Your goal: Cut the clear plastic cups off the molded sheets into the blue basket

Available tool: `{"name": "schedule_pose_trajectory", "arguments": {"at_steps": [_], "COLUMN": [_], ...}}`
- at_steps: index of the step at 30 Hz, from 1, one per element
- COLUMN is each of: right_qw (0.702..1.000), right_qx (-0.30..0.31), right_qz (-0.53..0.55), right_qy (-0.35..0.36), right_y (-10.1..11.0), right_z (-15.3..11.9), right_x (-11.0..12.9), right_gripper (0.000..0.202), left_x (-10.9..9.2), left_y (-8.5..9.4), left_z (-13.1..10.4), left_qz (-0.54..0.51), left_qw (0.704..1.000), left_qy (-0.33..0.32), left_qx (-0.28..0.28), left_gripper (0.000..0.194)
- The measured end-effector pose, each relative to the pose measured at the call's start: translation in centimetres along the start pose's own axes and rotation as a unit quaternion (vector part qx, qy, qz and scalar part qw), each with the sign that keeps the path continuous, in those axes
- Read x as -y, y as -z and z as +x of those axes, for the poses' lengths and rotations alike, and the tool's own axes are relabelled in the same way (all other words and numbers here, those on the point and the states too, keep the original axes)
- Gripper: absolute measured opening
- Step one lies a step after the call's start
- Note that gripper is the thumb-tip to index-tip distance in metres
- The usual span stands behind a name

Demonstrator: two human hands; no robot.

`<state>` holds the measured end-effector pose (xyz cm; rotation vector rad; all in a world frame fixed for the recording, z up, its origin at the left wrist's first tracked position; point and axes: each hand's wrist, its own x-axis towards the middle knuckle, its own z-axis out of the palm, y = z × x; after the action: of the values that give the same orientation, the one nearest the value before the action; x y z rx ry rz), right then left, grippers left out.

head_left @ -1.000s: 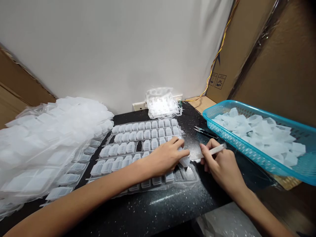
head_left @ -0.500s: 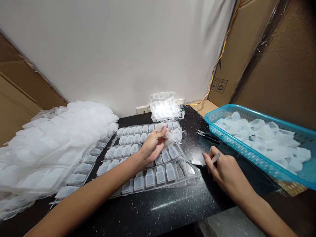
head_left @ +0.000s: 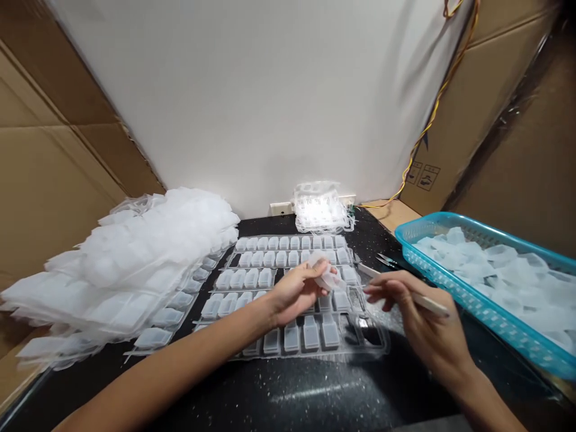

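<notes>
Sheets of translucent plastic pieces (head_left: 291, 336) lie in rows on the black tabletop. Above their right part, my left hand (head_left: 300, 290) is closed on some loose translucent pieces (head_left: 332, 277). My right hand (head_left: 420, 318) grips a slim light-handled knife (head_left: 432, 303), its blade end pointing left toward the sheets. Openings without pieces show at the right end of the nearest rows, just left of my right hand. My left forearm hides part of the sheets.
A blue basket (head_left: 477, 298) of loose translucent pieces (head_left: 508, 264) stands at the right. Dark-handled tweezers (head_left: 387, 260) lie beside it. A large pile of plastic sheets (head_left: 148, 258) fills the left. Stacked frames (head_left: 320, 207) lie at the back by the white wall.
The camera view has shifted. My right hand has lifted the knife off the sheet's right edge and turned it. My left hand still holds pieces, and more openings show in the near row.
</notes>
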<state>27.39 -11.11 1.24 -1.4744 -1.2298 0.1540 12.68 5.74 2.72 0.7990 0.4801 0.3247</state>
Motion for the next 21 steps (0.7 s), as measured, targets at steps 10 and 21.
{"name": "schedule_pose_trajectory", "arguments": {"at_steps": [10, 21], "right_qw": [0.989, 0.997], "right_qx": [0.080, 0.012], "right_qz": [-0.101, -0.065], "right_qy": [0.070, -0.026], "right_y": [-3.3, -2.6], "right_z": [0.6, 0.3], "right_x": [0.6, 0.0], "right_gripper": [0.009, 0.018], "left_x": [1.4, 1.2], "left_y": [1.0, 1.2], "left_z": [0.6, 0.4], "left_qz": [-0.009, 0.012], "left_qw": [0.996, 0.991], "left_qy": [0.017, 0.025], "left_qx": [0.081, 0.131], "left_gripper": [0.014, 0.022]}}
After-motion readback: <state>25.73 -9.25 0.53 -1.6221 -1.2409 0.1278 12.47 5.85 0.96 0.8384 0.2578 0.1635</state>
